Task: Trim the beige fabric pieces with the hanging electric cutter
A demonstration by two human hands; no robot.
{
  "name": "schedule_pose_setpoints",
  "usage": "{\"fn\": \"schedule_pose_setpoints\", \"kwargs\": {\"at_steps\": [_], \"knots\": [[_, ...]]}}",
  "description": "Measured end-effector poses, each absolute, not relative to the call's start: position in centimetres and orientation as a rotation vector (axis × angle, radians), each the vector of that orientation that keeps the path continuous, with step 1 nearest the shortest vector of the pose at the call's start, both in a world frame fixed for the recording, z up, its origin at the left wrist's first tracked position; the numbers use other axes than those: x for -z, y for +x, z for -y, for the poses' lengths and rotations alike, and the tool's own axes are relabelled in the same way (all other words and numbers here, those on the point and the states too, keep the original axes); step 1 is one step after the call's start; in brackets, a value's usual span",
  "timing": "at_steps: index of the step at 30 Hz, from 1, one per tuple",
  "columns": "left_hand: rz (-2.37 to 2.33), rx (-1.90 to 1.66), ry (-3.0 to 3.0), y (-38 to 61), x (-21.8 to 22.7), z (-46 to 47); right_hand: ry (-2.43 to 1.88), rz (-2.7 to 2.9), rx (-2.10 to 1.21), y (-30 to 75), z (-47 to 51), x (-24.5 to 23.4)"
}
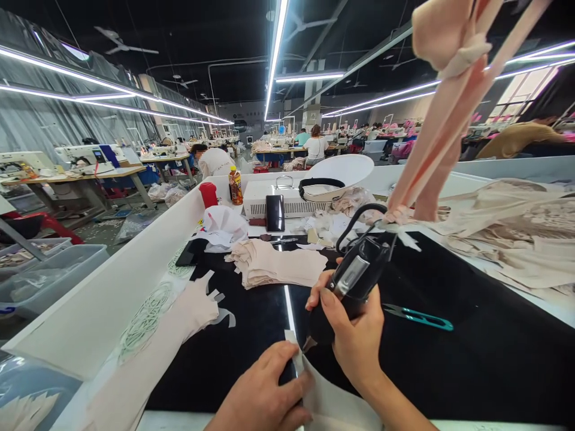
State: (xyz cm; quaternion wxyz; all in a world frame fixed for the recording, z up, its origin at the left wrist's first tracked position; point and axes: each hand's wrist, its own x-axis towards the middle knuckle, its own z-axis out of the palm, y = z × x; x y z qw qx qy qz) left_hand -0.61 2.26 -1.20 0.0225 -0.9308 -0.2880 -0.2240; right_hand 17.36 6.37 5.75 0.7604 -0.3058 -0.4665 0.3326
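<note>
My right hand is closed round a black handheld tool with a silver panel and a black cord looping off its top. The tool's tip points down at the corner of a pale fabric piece lying at the near edge of the black work surface. My left hand presses down on that fabric piece with its fingers curled over the edge. Teal thread snips lie just right of my right hand.
A stack of beige fabric pieces lies ahead. A red cup, a bottle, a phone and a white box stand at the back. Pink fabric hangs from above on the right. Beige cloth is heaped on the right. People sit at sewing stations beyond.
</note>
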Motion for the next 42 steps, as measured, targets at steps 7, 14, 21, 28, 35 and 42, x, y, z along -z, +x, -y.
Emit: {"fn": "schedule_pose_setpoints", "kwargs": {"at_steps": [7, 14, 21, 28, 35, 42], "knots": [[0.843, 0.679, -2.826, -0.6, 1.6, -2.5, -0.680, 1.004, -0.722, 17.2, -6.4, -5.7], [0.840, 0.670, -2.834, -0.9, 1.3, -2.5, -0.688, 0.988, -0.712, 17.3, -6.5, -5.8], [0.811, 0.839, -2.724, -0.4, 3.8, -2.8, -0.741, 0.943, -0.740, 16.7, -6.4, -6.2], [1.017, 1.074, -2.619, -3.2, 3.0, -5.5, -0.827, 1.006, -0.733, 17.5, -7.1, -5.2], [1.125, 1.352, -2.458, -7.3, -2.6, -9.5, -0.908, 1.088, -0.695, 19.7, -7.4, -5.4], [1.141, 1.453, -2.434, -8.3, -3.7, -8.7, -1.021, 1.104, -0.451, 23.8, -6.6, -4.8]]}}
